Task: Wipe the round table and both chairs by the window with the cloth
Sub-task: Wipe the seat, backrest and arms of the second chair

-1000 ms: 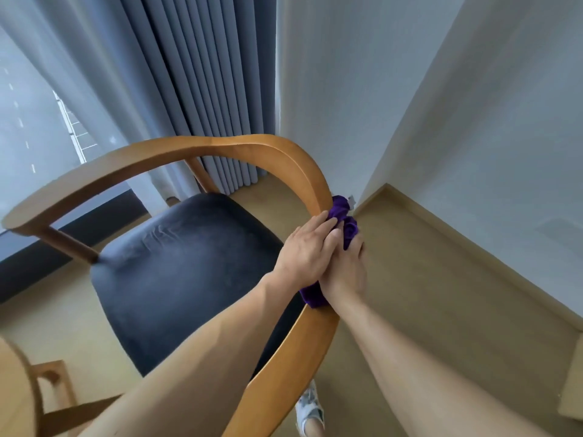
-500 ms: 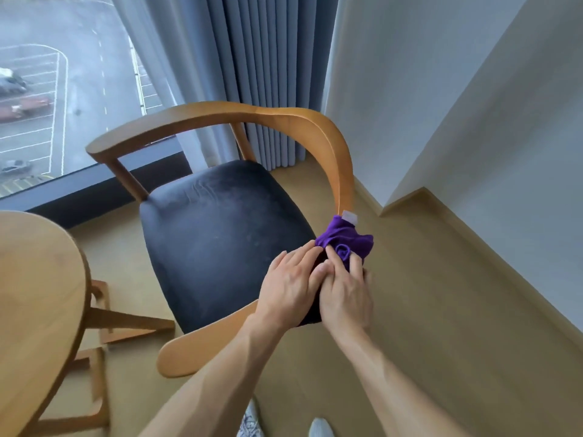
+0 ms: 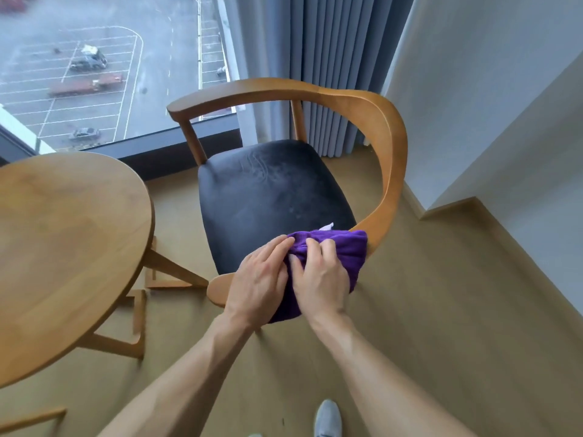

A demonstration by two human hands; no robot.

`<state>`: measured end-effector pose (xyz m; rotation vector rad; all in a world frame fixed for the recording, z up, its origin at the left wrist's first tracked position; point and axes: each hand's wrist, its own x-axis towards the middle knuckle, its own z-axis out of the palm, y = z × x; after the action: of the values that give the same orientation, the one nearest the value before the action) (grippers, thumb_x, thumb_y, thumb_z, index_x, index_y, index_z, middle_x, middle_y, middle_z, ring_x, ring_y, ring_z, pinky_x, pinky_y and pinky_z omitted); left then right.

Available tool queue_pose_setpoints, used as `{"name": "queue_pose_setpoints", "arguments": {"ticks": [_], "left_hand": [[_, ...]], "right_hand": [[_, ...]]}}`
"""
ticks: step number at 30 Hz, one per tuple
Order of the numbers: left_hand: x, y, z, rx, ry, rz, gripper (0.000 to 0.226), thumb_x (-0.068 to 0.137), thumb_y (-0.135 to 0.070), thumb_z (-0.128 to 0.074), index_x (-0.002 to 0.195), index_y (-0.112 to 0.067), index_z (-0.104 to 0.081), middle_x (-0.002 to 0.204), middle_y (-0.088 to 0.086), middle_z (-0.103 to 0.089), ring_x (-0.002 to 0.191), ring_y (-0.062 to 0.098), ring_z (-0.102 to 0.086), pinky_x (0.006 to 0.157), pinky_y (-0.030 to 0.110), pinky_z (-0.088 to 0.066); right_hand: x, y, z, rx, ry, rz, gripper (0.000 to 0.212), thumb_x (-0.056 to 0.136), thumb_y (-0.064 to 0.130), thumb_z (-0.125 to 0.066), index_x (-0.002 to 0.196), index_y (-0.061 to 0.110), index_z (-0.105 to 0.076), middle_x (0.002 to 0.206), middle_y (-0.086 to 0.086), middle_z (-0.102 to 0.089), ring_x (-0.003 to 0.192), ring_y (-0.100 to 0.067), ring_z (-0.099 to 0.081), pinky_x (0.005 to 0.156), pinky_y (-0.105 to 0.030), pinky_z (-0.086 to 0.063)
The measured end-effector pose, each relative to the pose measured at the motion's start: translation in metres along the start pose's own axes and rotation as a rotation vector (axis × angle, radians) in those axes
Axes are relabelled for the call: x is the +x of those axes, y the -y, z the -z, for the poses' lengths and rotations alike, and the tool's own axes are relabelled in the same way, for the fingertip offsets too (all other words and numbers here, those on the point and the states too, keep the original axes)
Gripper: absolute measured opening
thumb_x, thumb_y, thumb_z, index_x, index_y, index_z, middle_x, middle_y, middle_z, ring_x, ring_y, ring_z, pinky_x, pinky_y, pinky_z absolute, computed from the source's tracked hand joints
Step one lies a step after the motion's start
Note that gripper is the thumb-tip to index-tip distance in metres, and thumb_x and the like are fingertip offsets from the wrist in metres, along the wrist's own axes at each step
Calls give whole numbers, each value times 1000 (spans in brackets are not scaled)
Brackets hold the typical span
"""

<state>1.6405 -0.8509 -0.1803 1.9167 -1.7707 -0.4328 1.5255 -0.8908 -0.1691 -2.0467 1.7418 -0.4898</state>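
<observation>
A wooden chair point(image 3: 386, 127) with a curved armrest rail and a black padded seat point(image 3: 268, 197) stands by the window. A purple cloth point(image 3: 347, 250) is wrapped over the near end of its armrest. My left hand point(image 3: 258, 279) and my right hand point(image 3: 321, 279) lie side by side on the cloth, fingers curled into the fabric, pressing it onto the rail. The rail's rounded tip point(image 3: 216, 290) sticks out to the left of my left hand. The round wooden table point(image 3: 63, 241) fills the left side.
The window point(image 3: 94, 74) and grey curtains point(image 3: 331, 58) are behind the chair. A white wall point(image 3: 504, 121) with a skirting corner runs along the right. The table's wooden legs point(image 3: 135, 326) stand between table and chair. My shoe point(image 3: 328, 417) is on the wood floor below.
Both hands have slid the cloth down the armrest rail toward its near tip. The view has pulled back and turned left, bringing the table into view.
</observation>
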Motion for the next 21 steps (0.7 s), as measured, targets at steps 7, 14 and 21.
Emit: {"name": "queue_pose_setpoints", "arguments": {"ticks": [7, 14, 21], "left_hand": [[-62, 44, 34, 139, 23, 157, 72, 90, -64, -36, 151, -26, -40, 155, -3, -41, 137, 19, -45, 107, 41, -43], [-34, 4, 7, 410, 62, 172, 81, 82, -71, -39, 139, -13, -48, 120, 5, -59, 111, 30, -55, 97, 46, -42], [33, -37, -27, 217, 216, 123, 44, 95, -46, -43, 137, -39, -38, 101, 2, -45, 88, 30, -56, 64, 38, -37]], "right_hand": [[-23, 57, -27, 384, 258, -79, 42, 105, 18, -33, 144, 9, -45, 138, -12, -58, 129, -26, -49, 102, -25, -31], [-13, 19, -3, 301, 59, -5, 42, 90, -4, -44, 125, 5, -64, 124, -12, -64, 116, -27, -58, 100, -28, -40], [25, -23, 10, 152, -76, -86, 22, 91, -3, -48, 92, -2, -70, 105, -15, -65, 101, -30, -59, 92, -34, -44]]}}
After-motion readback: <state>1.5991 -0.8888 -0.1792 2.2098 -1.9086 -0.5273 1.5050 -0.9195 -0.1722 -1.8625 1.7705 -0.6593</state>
